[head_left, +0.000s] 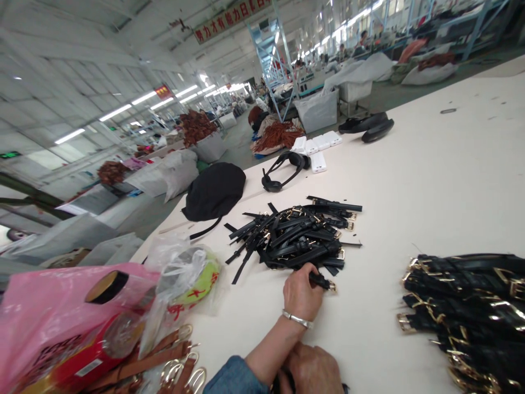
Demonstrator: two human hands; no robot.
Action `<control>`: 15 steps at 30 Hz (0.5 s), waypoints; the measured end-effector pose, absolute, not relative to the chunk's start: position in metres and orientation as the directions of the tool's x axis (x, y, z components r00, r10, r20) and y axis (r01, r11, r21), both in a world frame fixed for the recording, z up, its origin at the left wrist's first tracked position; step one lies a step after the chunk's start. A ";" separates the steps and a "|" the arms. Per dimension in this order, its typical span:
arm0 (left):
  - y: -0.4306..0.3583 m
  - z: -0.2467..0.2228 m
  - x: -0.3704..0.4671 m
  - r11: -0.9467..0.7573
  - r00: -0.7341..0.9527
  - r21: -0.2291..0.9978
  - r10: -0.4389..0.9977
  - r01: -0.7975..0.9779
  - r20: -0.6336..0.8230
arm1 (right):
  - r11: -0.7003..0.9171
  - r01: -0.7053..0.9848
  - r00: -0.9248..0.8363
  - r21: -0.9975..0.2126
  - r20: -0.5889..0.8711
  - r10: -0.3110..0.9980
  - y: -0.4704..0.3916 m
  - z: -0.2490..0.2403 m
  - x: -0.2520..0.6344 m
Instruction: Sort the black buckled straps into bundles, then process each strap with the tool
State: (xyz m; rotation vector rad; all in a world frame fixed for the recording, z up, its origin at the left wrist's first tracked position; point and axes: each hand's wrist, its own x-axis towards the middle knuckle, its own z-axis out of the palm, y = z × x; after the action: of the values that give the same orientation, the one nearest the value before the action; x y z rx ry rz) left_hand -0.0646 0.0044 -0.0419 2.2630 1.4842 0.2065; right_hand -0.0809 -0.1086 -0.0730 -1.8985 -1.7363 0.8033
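Note:
My left hand (pixel 301 293), with a silver bracelet at its wrist, is closed on a black strap (pixel 320 281) whose gold buckle sticks out to the right. It is at the near edge of a loose pile of black straps (pixel 295 235) with gold buckles. Lower down, partly behind my left forearm, my right hand (pixel 315 369) is curled, and black strap-like material (pixel 283 381) shows beside its fingers. The bottom of the frame cuts this hand off, so its grip is partly hidden.
More black buckled straps (pixel 471 312) lie at right. At left are a pink bag (pixel 53 306), a red-labelled jar (pixel 102 350), a knotted plastic bag (pixel 188 276) and brown straps (pixel 143 364). Behind the pile sit a black cap (pixel 215 191), headphones (pixel 285 172) and white boxes (pixel 318 153).

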 end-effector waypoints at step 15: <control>0.020 -0.011 -0.142 -0.383 0.547 0.454 0.776 0.805 -0.315 | 0.011 0.732 0.098 -0.681 0.122 0.988 -0.114 -0.070 -0.079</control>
State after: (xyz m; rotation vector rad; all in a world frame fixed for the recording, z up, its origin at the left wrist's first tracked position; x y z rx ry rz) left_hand -0.1417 0.0202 -0.0108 2.2197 1.2695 -0.0674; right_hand -0.0792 -0.1138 -0.0705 -1.7755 -1.6878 0.5416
